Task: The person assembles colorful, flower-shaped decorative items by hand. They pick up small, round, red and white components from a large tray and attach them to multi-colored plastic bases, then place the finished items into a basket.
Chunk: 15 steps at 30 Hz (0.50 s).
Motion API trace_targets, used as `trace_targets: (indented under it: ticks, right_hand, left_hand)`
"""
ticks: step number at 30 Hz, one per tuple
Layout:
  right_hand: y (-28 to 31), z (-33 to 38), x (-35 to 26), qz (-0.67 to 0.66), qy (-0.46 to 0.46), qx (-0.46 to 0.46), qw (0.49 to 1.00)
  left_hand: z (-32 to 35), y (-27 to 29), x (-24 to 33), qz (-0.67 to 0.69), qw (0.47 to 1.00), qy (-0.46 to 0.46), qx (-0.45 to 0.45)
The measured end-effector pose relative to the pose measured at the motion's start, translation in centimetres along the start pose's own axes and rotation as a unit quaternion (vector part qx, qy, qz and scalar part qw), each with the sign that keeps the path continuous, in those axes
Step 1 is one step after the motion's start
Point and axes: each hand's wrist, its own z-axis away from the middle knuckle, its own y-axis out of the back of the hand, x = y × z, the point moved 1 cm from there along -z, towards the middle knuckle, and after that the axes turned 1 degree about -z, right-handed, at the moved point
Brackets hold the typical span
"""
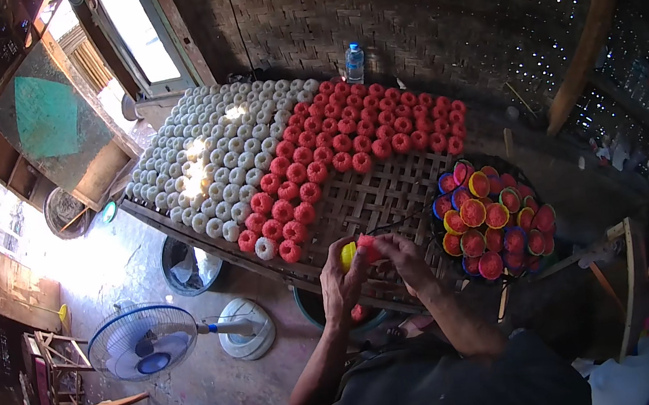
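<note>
Left hand [340,276]: fingers curled around a yellow mould cup [349,255], raised over the near edge of the woven bamboo rack [389,194].
Right hand [400,258]: fingertips pinched on the red cake [366,248] sitting in that cup.
Red cakes [356,129]: rows across the rack's middle and far right.
White cakes [212,160]: rows on its left part.
Basin of coloured cups [490,217]: just right of the hands.
Water bottle [354,62]: upright behind the rack.
Fan [143,341]: on the floor, lower left.

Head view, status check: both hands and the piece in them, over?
Left hand and right hand together on a red and yellow cup. Above woven tray edge. Filled basket right, clear.
</note>
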Motion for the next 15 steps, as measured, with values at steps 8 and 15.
trace_targets:
  ticks: [8, 15]
  right_hand:
    - [-3.2, -13.0, 0.2, 0.254, 0.240, 0.102, 0.932]
    - [-4.5, -22.2, 2.0, 0.417, 0.296, 0.276, 0.814]
  left_hand:
    - [-4.9, 5.9, -2.2, -0.006, 1.000, -0.010, 0.025]
    - [-4.4, 11.8, -2.6, -0.008, 0.992, -0.037, -0.120]
